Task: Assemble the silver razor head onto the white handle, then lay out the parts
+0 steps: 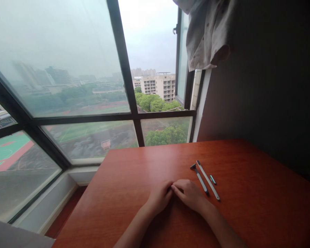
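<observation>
My left hand (160, 195) and my right hand (188, 193) rest together on the reddish-brown table, their fingertips meeting in the middle. The fingers of both are curled closed, and no object shows in them. Just beyond my right hand lies a razor (200, 179) with a dark head and a grey handle. Beside it, on its right, is a long grey toothbrush (208, 181) with a dark head, lying nearly parallel. Farther right sits a small slim green piece (213, 179), too small to name. Neither hand touches these three things.
The wooden table (113, 179) runs up to a dark-framed window (136, 124), whose right pane stands ajar. A light cloth garment (206, 38) hangs at the upper right before a dark wall (260, 86). Left of the table is a white ledge (51, 199).
</observation>
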